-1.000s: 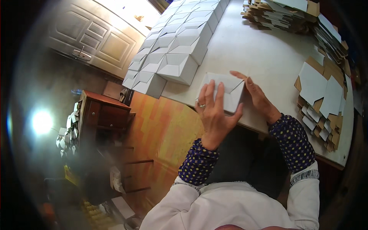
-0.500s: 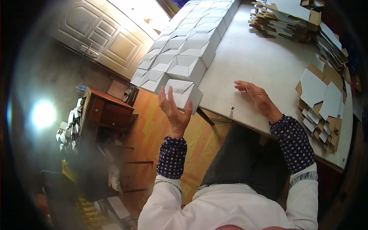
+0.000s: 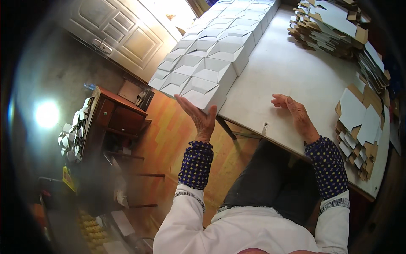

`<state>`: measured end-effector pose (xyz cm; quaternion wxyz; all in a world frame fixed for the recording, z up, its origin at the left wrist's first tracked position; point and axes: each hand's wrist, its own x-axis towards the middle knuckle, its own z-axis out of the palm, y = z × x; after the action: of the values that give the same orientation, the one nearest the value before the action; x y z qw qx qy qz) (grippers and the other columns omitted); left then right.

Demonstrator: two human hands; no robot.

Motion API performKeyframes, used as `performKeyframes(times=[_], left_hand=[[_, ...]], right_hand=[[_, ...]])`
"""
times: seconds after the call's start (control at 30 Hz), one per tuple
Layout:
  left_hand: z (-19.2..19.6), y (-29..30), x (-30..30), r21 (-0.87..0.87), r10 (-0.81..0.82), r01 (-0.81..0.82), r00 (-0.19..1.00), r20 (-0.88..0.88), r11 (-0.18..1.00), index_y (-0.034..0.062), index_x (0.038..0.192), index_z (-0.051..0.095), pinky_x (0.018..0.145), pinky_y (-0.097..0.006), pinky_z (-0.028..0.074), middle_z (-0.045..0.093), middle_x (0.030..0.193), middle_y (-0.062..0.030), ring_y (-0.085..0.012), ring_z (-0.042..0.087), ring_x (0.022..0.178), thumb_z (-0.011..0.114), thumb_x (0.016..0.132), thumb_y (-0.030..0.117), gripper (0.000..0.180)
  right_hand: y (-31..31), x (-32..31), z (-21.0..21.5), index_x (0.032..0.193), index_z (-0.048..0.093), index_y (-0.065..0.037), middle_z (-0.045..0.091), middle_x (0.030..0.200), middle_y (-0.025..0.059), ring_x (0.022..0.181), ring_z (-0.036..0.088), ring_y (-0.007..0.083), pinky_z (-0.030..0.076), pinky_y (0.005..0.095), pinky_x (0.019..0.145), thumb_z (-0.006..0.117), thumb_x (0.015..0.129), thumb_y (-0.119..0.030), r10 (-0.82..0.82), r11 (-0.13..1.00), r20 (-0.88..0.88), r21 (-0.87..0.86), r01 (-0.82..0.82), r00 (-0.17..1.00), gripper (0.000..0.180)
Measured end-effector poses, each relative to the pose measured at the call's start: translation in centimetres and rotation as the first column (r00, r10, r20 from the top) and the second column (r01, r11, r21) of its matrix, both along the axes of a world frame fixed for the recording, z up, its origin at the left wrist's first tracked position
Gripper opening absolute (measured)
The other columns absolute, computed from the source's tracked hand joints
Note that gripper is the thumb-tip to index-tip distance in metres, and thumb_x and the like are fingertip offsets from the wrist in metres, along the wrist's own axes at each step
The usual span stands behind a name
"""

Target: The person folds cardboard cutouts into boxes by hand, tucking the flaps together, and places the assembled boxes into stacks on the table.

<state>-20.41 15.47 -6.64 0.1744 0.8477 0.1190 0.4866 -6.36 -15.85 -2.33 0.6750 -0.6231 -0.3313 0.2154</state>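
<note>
My left hand (image 3: 200,119) lies with palm and outstretched fingers along the near side of a white folded-cardboard box (image 3: 203,91), the closest one in a block of matching boxes. Its thumb is spread away from the fingers. These boxes (image 3: 220,51) stand packed in rows along the left side of the white table (image 3: 266,80), their tops sunken with folded flaps. Over the tabletop, apart from the boxes, my right hand (image 3: 297,116) holds nothing; its fingers are loosely extended and the thumb is apart.
Flat cardboard blanks, white and brown, lie in a near pile (image 3: 359,122) and a taller far stack (image 3: 325,25) on the table's right. Left of the table are a wooden desk (image 3: 120,116), a metal-framed chair (image 3: 146,174) and a pale door (image 3: 120,34).
The nearest box, which jutted out at my left hand, has moved up against the block. My left fingers have straightened from around it. My right hand stays over the table.
</note>
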Motion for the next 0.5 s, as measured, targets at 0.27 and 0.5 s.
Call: performKeyframes(times=[0.27, 0.5], left_hand=[[-0.9, -0.6, 0.6, -0.350, -0.031, 0.066, 0.994, 0.105, 0.934, 0.0052, 0.162, -0.017, 0.125, -0.054, -0.003, -0.020, 0.169, -0.0223, -0.0387, -0.014, 0.156, 0.058, 0.098, 0.053, 0.110], [-3.1, 0.2, -0.6, -0.383, -0.106, 0.160, 0.982, 0.158, 0.910, 0.0022, 0.162, -0.013, 0.126, -0.048, -0.004, -0.018, 0.170, -0.0190, -0.0367, -0.015, 0.157, 0.042, 0.106, 0.054, 0.094]], right_hand=[[0.2, 0.2, -0.3, 0.134, 0.063, 0.002, 0.068, 0.123, 0.0149, 0.113, 0.063, 0.0227, 0.047, 0.0325, 0.106, 0.040, 0.112, -0.044, 0.021, 0.999, -0.030, 0.030, -0.020, 0.999, 0.056], [-0.2, 0.6, -0.6, 0.134, 0.063, 0.003, 0.067, 0.127, 0.0152, 0.113, 0.063, 0.0233, 0.048, 0.0337, 0.103, 0.036, 0.112, -0.043, -0.001, 1.000, -0.008, 0.014, 0.001, 1.000, 0.057]])
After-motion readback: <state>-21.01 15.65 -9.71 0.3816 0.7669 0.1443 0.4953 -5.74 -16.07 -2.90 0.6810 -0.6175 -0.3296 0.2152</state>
